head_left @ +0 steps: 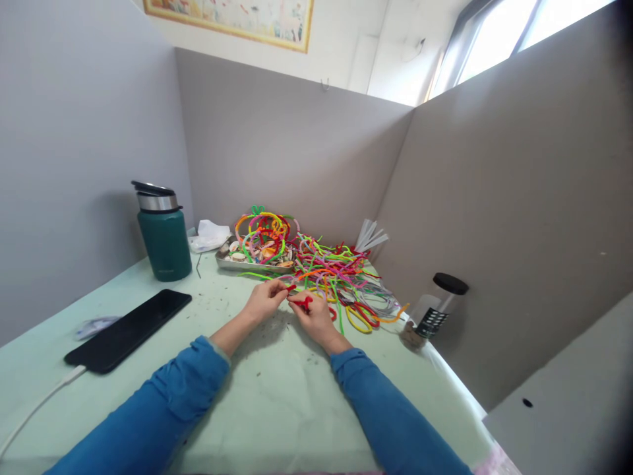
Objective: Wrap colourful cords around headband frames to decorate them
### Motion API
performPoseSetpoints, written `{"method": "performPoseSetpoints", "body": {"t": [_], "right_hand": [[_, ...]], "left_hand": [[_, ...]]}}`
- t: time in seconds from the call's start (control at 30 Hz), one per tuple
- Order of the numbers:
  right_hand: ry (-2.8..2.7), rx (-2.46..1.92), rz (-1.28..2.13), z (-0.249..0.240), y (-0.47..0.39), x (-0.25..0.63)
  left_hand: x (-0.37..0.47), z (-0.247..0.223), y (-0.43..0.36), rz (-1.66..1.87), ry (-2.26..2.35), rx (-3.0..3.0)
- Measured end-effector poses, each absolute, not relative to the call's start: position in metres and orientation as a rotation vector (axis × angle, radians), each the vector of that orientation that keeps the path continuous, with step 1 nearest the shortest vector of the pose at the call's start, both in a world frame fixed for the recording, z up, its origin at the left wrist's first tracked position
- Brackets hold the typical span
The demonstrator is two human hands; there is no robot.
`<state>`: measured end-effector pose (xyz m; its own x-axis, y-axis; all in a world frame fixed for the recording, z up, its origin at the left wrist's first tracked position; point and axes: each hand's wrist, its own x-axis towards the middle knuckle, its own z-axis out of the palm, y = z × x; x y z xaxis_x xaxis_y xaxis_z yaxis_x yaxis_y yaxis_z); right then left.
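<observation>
My left hand [266, 301] is closed in a pinch near the middle of the table, with a short red pipe cleaner [291, 288] showing at its fingertips. Close beside it, my right hand [317, 320] also has its fingers closed, and a bent, looped red pipe cleaner [306, 303] sticks out of the grip. Whether the two red parts are one piece I cannot tell. Just beyond both hands spreads a tangled heap of colourful pipe cleaners [341, 264]. Behind my left hand stands a metal tray [257, 267] with shells and twisted pipe-cleaner rings [271, 231] on it.
A green bottle [165, 244] stands at the back left, near white tissue [212, 231]. A black phone [128, 330] with a white cable [42, 409] lies on the left. A clear jar with a black lid [440, 307] is at the right edge. Grey partitions [291, 138] enclose the table.
</observation>
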<state>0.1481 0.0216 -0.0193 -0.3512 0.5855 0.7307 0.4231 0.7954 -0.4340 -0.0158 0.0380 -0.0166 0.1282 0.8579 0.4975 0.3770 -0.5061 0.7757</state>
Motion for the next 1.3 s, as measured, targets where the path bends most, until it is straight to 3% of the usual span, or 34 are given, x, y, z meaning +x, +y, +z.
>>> {"method": "performPoseSetpoints", "body": {"t": [0.2, 0.5, 0.77, 1.3], "right_hand": [[-1.928, -0.749, 0.321, -0.018, 0.021, 0.148], [-1.679, -1.075, 0.578, -0.024, 0.032, 0.151], [-1.689, -1.091, 0.554, -0.026, 0.035, 0.153], [-1.726, -0.915, 0.272, -0.017, 0.031, 0.154]], "left_hand": [[-0.015, -0.016, 0.035, 1.413, 1.217, 1.995], [-0.012, -0.005, 0.022, 1.367, 1.244, 2.178], [-0.011, -0.012, 0.023, 1.38, 1.174, 2.273], [-0.013, -0.011, 0.018, 1.049, 1.326, 2.748]]}}
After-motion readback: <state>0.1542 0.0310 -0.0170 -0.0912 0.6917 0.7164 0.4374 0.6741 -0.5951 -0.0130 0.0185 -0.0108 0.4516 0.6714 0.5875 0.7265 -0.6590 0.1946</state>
